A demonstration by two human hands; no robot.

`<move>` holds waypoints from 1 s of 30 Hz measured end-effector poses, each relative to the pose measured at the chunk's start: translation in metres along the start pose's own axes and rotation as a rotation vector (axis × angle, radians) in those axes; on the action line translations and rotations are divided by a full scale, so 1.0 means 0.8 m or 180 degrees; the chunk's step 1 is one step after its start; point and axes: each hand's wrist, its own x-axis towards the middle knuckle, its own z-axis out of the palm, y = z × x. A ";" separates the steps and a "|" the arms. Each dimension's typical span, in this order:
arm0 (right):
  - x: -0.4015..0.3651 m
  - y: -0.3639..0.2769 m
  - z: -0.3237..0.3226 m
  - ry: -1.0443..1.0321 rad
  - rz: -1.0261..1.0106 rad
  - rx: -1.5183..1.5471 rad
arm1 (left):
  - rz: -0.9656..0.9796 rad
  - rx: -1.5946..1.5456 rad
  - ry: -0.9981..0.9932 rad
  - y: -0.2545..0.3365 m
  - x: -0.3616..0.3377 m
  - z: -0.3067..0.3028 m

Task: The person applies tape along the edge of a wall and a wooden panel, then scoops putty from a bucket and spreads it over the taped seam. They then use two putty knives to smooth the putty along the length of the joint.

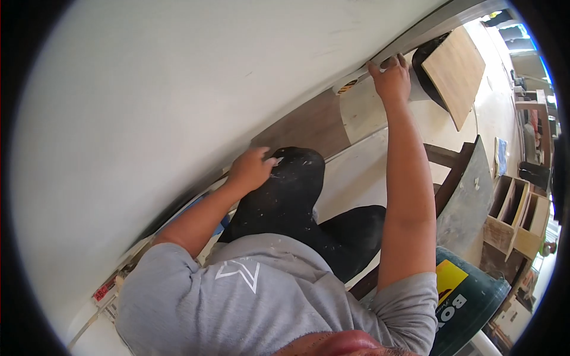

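A large white panel [166,89] fills the upper left of the view. My left hand [250,170] is close to its lower edge, just above my knee. The fingers are bent and slightly blurred, with a small pale thing [278,161] by the thumb; I cannot make out its kind. Farther along to the right, my right hand [392,80] reaches out with the arm straight. Its fingers curl against the panel's edge, beside a grey metal strip [424,31]; the fingertips are partly hidden.
Below the panel lies a brown board [309,123]. A striped label [347,87] is near the right hand. At the right are a tilted plywood sheet [456,74], a grey-topped stand [469,196], wooden boxes [510,213] and a dark green bucket [475,296].
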 end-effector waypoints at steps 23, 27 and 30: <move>-0.324 0.246 0.041 -0.1257 0.2787 0.1154 | 0.0826 -0.0066 0.0859 -0.113 0.068 0.088; -0.330 0.246 0.040 -0.0924 0.2656 0.1536 | 0.0891 -0.0192 0.0838 -0.113 0.041 0.080; -0.332 0.241 0.046 -0.1134 0.2675 0.1549 | 0.1204 -0.0504 0.1054 -0.088 0.013 0.051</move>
